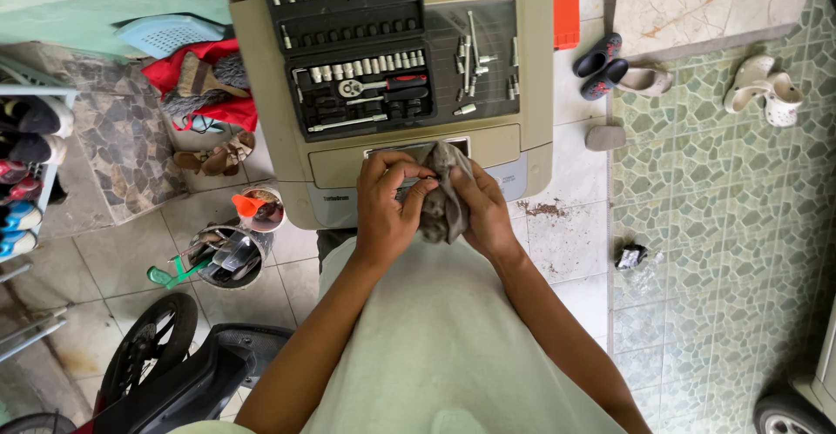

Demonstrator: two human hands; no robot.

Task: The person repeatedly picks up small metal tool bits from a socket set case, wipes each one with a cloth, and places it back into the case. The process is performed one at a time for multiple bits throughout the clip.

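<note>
Both the left hand [387, 208] and right hand [483, 212] grip a grey rag [444, 192] closed, seemingly mid-wipe, while the socket set [353, 47] lies open with loose bits out.

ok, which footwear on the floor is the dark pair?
The dark slippers with red-dotted soles, just right of the washing machine. The single sandals and the pair further right are pale beige.

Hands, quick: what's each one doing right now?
Left hand: closed, pinching the grey rag.
Right hand: closed around the same grey rag.
</note>
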